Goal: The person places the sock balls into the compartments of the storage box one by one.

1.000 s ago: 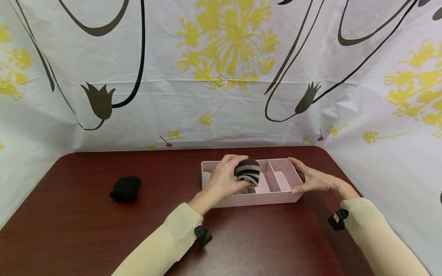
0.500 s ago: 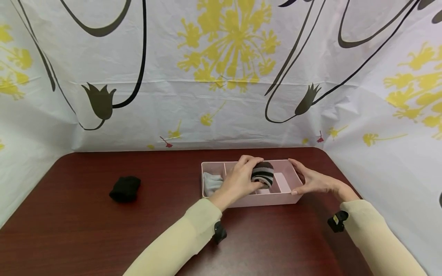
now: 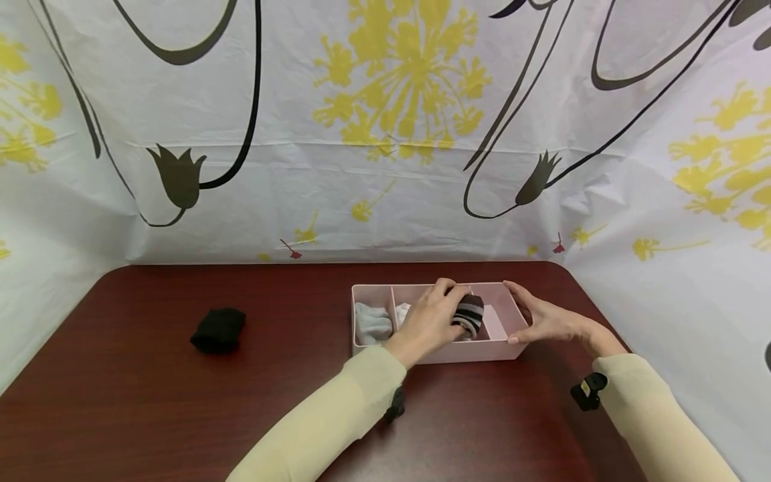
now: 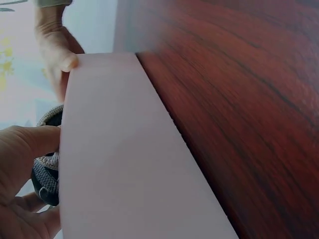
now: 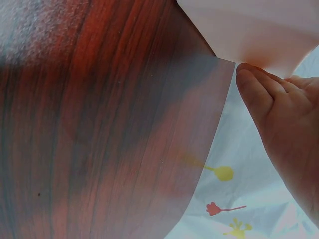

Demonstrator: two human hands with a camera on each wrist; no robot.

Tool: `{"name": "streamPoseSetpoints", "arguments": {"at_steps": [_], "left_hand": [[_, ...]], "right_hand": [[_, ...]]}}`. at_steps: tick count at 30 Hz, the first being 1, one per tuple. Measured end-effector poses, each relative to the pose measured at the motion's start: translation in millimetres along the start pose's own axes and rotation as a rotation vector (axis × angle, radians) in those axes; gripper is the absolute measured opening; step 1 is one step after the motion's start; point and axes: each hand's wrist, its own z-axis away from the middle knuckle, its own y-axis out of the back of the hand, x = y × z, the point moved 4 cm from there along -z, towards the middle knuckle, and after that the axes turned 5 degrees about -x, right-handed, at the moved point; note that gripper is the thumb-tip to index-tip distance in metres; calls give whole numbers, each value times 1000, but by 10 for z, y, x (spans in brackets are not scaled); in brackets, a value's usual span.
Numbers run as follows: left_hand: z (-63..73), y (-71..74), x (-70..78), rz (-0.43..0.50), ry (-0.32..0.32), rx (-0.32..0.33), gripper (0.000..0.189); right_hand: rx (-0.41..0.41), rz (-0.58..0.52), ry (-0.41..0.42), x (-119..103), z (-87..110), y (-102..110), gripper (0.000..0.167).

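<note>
Left hand (image 3: 429,320) is curled round striped sock (image 3: 469,313), in or just above pink box (image 3: 470,351) right of middle, can't tell which; right hand (image 3: 551,320) grips box's right end; grey sock (image 3: 372,324) inside, black sock (image 3: 219,330) on table (image 3: 150,402).

A reddish-brown table (image 3: 144,408) carries a pink divided box (image 3: 476,352) and, well to its left, a black bundle (image 3: 218,330).
</note>
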Motion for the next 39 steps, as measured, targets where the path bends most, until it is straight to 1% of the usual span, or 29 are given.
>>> {"name": "streamPoseSetpoints", "arguments": {"at_steps": [9, 16, 18, 21, 25, 28, 33, 36, 39], "left_hand": [[-13, -82, 14, -113, 14, -75, 57], [-28, -129, 13, -182, 7, -77, 54], [-43, -141, 9, -202, 14, -92, 53], [-74, -161, 20, -220, 31, -134, 51], [-120, -170, 58, -245, 45, -179, 46], [-143, -177, 78, -265, 54, -197, 43], [-166, -190, 84, -293, 73, -207, 41], [-177, -195, 93, -328, 81, -215, 37], [-189, -201, 101, -375, 88, -240, 34]], "right_hand": [[6, 28, -2, 5, -8, -22, 111], [16, 59, 1, 2, -13, -39, 111], [13, 50, 5, -8, -18, -44, 111], [4, 42, 13, -26, -13, -41, 111], [-2, -13, 25, -25, 14, -14, 109], [-8, -55, 35, -11, 24, 0, 108], [-4, -57, 15, 11, 14, 1, 109], [-1, -65, 13, 20, 9, 3, 109], [-7, -76, 28, 19, 3, -3, 109]]}}
